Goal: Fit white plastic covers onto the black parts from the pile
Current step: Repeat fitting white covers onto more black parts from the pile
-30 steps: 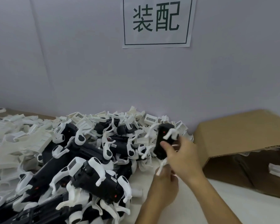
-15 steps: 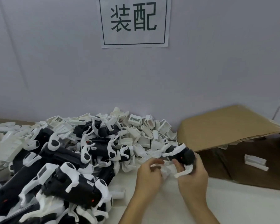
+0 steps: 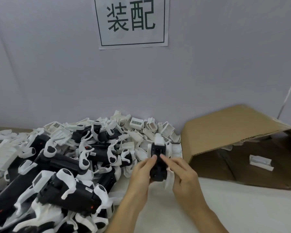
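Observation:
Both hands hold one black part (image 3: pixel 158 167) upright above the white table, just right of the pile. My left hand (image 3: pixel 141 174) grips its left side, thumb on its front. My right hand (image 3: pixel 183 175) grips the right side, forefinger stretched onto the black face. White plastic pieces (image 3: pixel 159 140) sit at the part's top and flanks. A large pile of black parts (image 3: pixel 60 175) with white arms fills the left. Loose white covers (image 3: pixel 141 130) lie heaped along the wall behind it.
An open cardboard box (image 3: pixel 225 132) lies on its side at the right, with a white piece (image 3: pixel 260 162) inside. A paper sign (image 3: pixel 132 22) hangs on the wall. Bare white table top (image 3: pixel 233 207) stretches below the box.
The black part has been turned from lying sideways in my right hand to standing upright between both hands. The camera view has shifted slightly left.

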`<state>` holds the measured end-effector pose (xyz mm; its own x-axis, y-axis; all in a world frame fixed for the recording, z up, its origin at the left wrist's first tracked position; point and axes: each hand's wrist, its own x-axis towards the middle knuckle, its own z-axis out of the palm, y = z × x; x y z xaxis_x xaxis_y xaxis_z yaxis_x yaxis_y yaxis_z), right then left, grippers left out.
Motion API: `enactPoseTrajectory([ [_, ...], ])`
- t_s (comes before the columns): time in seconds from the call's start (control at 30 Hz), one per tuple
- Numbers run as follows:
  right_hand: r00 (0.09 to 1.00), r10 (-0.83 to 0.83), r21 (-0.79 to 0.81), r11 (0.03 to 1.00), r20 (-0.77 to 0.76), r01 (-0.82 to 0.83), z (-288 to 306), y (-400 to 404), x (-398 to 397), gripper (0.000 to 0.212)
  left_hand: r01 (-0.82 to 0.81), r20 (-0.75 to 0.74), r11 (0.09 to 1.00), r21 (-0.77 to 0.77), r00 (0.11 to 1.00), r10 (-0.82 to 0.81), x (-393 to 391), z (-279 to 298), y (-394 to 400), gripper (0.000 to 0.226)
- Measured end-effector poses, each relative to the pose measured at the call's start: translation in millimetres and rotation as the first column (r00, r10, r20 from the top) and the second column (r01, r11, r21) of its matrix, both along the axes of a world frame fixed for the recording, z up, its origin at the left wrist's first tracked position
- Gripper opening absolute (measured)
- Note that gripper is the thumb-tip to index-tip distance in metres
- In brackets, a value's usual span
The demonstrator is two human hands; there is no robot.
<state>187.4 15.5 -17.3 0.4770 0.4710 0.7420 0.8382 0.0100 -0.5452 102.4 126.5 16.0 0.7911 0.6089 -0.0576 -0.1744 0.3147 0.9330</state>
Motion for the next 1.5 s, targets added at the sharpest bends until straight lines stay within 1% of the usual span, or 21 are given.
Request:
enactPoseTrajectory([
  [0.03,0.998,-0.008,-0.019,1.0,-0.063,0.007,-1,0,0,0.069,-0.039,0.011,0.999,0.007,0.999,0.038,0,0,1,0.032],
  [0.1,0.976,-0.032,-0.039,0.999,-0.214,0.024,-4,-1,-2,0.066,-0.113,0.022,0.993,-0.022,0.993,0.114,0,1,3,0.027],
  [0.17,0.95,-0.028,-0.076,0.997,-0.311,0.004,-5,1,-7,0.06,-0.117,0.053,0.989,-0.091,0.991,0.122,1,2,3,0.027],
  [0.2,0.942,-0.018,-0.109,0.994,-0.336,-0.02,-4,2,-11,0.063,-0.101,0.069,0.989,-0.111,0.992,0.11,2,2,1,0.027],
  [0.3,0.934,-0.044,-0.199,0.98,-0.355,-0.03,-4,7,-18,0.094,-0.059,0.117,0.994,-0.094,0.991,0.07,7,-2,-3,0.026],
  [0.33,0.929,-0.07,-0.206,0.978,-0.364,-0.007,-3,9,-19,0.099,-0.04,0.126,0.996,-0.076,0.991,0.049,8,-3,-5,0.026],
  [0.4,0.907,-0.107,-0.172,0.984,-0.408,0.039,-3,10,-17,0.095,0.017,0.131,0.999,-0.039,0.991,-0.011,9,-5,-9,0.028],
  [0.5,0.883,-0.124,-0.07,0.992,-0.453,0.104,-3,11,-15,0.071,0.052,0.111,0.998,0.033,0.992,-0.055,11,-5,-12,0.028],
  [0.57,0.882,-0.118,-0.049,0.993,-0.455,0.108,-4,12,-15,0.055,0.033,0.115,0.996,0.084,0.992,-0.043,11,-4,-11,0.025],
  [0.6,0.886,-0.118,-0.053,0.993,-0.449,0.106,-5,12,-15,0.051,0.023,0.121,0.993,0.116,0.992,-0.037,11,-3,-10,0.024],
  [0.7,0.899,-0.161,-0.111,0.986,-0.407,0.126,-5,13,-17,0.055,-0.027,0.124,0.986,0.165,0.992,0.006,9,-2,-10,0.015],
  [0.8,0.914,-0.223,-0.152,0.972,-0.339,0.18,-4,11,-17,0.063,-0.045,0.135,0.988,0.145,0.991,0.025,8,-3,-10,0.014],
  [0.9,0.928,-0.265,-0.16,0.96,-0.261,0.229,-1,10,-17,0.059,-0.048,0.122,0.989,0.139,0.992,0.031,8,-2,-11,0.018],
  [0.97,0.932,-0.272,-0.148,0.959,-0.24,0.242,-1,11,-17,0.055,-0.047,0.126,0.99,0.133,0.992,0.03,8,-1,-11,0.018],
  [1.07,0.928,-0.222,-0.136,0.973,-0.3,0.188,-1,11,-18,0.057,-0.049,0.125,0.988,0.149,0.992,0.031,8,-1,-11,0.017],
  [1.23,0.911,-0.191,-0.142,0.979,-0.366,0.149,-1,10,-16,0.062,-0.067,0.128,0.981,0.185,0.991,0.043,8,-1,-13,0.015],
  [1.3,0.9,-0.129,-0.165,0.984,-0.416,0.065,-4,11,-14,0.07,-0.075,0.133,0.977,0.2,0.99,0.049,7,0,-12,0.015],
  [1.37,0.897,-0.067,-0.182,0.983,-0.436,-0.015,-7,12,-14,0.084,-0.086,0.133,0.967,0.241,0.99,0.054,5,1,-11,0.018],
  [1.43,0.901,0.033,-0.124,0.988,-0.433,-0.096,-5,9,-16,0.09,-0.108,0.135,0.931,0.349,0.989,0.064,6,0,-12,0.023],
  [1.47,0.896,0.09,-0.062,0.99,-0.436,-0.13,-4,8,-15,0.087,-0.139,0.133,0.886,0.443,0.987,0.089,6,-2,-12,0.023],
  [1.5,0.891,0.129,0.015,0.991,-0.434,-0.136,-3,7,-14,0.082,-0.177,0.13,0.807,0.564,0.984,0.125,7,-5,-11,0.02],
])
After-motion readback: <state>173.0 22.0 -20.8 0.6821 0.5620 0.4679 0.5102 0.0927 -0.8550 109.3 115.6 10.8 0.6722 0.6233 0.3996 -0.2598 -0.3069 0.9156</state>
